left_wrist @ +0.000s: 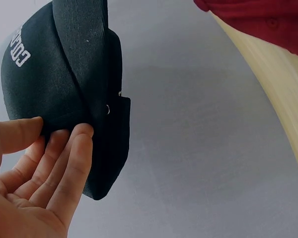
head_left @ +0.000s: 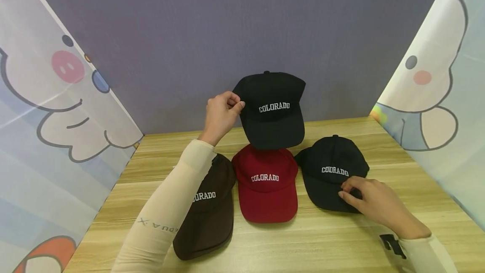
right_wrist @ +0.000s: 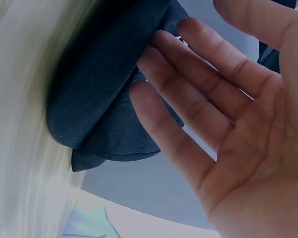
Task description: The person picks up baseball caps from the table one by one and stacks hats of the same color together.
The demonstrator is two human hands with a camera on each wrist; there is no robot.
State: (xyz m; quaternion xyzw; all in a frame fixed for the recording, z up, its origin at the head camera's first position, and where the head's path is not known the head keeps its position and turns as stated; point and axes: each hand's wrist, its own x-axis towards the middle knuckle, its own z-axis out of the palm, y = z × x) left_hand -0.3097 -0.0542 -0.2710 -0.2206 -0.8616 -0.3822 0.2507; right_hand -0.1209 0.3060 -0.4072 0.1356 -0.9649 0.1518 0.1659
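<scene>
My left hand (head_left: 222, 115) pinches the side edge of a black cap (head_left: 270, 92) marked COLORADO, holding it upright above the table against the grey backdrop. In the left wrist view, thumb and fingers grip the lower edge of that cap (left_wrist: 74, 64). A red cap (head_left: 267, 165) lies just below it, brim toward me. On the right, a second black cap (head_left: 333, 155) rests on the table. My right hand (head_left: 375, 199) hovers over that cap's brim, fingers loosely bent and holding nothing. The right wrist view shows the fingers spread in front of the cap (right_wrist: 104, 84).
A dark brown cap (head_left: 212, 218) lies at the left of the wooden table (head_left: 265, 247), partly covered by my left sleeve. A grey partition (head_left: 170, 54) stands at the back. Panels with cartoon figures (head_left: 38, 108) flank both sides.
</scene>
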